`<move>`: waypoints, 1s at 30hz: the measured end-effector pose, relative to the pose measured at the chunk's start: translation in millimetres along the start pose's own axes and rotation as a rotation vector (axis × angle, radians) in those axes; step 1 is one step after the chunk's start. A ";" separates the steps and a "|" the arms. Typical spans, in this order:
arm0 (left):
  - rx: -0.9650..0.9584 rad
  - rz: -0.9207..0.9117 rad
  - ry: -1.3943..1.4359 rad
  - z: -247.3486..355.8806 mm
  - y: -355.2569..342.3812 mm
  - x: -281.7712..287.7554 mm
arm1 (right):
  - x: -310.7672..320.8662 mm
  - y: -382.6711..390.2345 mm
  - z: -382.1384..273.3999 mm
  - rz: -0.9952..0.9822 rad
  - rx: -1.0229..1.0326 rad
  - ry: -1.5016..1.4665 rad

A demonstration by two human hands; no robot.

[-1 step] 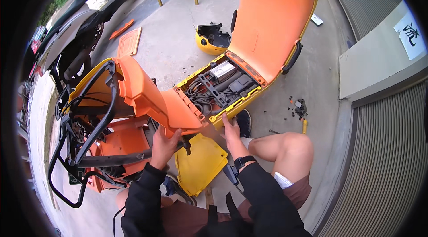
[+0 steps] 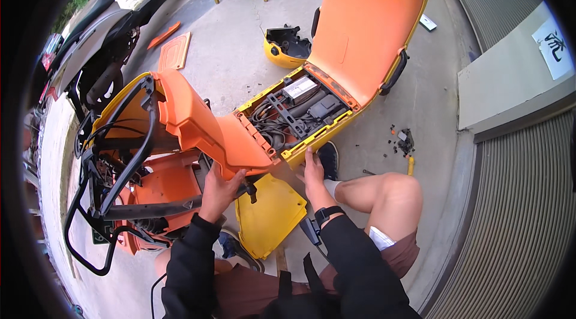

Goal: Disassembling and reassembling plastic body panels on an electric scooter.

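Note:
A partly stripped scooter with orange and yellow body panels stands before me. My left hand [image 2: 221, 192] grips the lower edge of its orange body panel [image 2: 237, 142], fingers partly hidden behind it. Under the open floor compartment [image 2: 324, 108], which is full of cables and black parts, runs a yellow side panel [image 2: 321, 141]. My right hand [image 2: 314, 176] holds the near end of that panel, thumb up along it, the other fingers partly hidden. Below and between my hands lies a loose yellow panel [image 2: 270, 217]. A black frame tube [image 2: 150, 211] passes beside my left hand.
A large orange curved shell [image 2: 366, 25] rises at the far side. Beyond the compartment sits a yellow housing [image 2: 285, 46]. Small loose parts and screws [image 2: 403, 139] and a yellow-handled tool [image 2: 411, 166] lie on the floor, right. Another scooter [image 2: 108, 31] stands far left; a ribbed shutter [image 2: 510, 217] bounds the right.
My right hand has shifted slightly right and its thumb sits a little higher along the yellow side panel. My left hand has moved slightly. My right knee has edged up.

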State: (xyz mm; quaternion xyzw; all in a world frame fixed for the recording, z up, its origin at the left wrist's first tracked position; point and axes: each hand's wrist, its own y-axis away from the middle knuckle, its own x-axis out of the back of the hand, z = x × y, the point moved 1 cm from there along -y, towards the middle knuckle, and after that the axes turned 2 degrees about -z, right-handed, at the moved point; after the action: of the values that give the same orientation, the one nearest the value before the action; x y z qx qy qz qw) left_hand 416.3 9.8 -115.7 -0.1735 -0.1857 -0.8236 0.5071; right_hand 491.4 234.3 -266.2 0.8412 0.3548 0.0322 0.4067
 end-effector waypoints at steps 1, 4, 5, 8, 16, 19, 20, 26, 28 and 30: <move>0.023 -0.043 -0.002 -1.3 -0.7 1.3 | 6.7 -3.5 8.7 -0.001 0.017 -0.128; -0.018 -0.052 -0.058 24.8 3.3 1.6 | 50.4 -31.7 55.9 0.179 0.018 0.058; -0.082 -0.028 -0.129 38.2 0.0 -4.9 | 78.9 -48.0 69.6 0.239 0.027 0.248; 0.021 -0.027 -0.066 65.7 45.4 28.0 | 53.8 -20.0 100.1 0.319 -0.052 0.318; -0.005 -0.012 -0.021 133.5 238.5 65.1 | -36.9 60.4 59.4 0.183 -0.133 -0.109; 0.192 0.171 0.089 106.8 302.9 31.3 | -57.8 67.8 88.4 0.111 -0.270 -0.027; 0.313 0.228 0.176 100.9 321.7 20.1 | -69.6 81.3 102.3 0.070 -0.306 0.060; 0.619 0.428 0.251 90.1 354.2 58.2 | -112.4 137.4 164.9 -0.427 -0.442 0.502; 0.706 0.415 0.301 87.8 364.8 84.5 | -100.2 132.8 189.7 -0.938 -0.673 1.203; 0.841 0.584 0.389 86.6 386.3 100.5 | -107.6 139.6 188.8 -0.994 -0.356 1.504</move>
State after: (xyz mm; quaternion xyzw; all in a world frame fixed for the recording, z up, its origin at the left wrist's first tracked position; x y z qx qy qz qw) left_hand 729.5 -186.9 57.5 0.1556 -0.3458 -0.5201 0.7653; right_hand 555.5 -15.9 -268.3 0.2745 0.8365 0.4466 0.1596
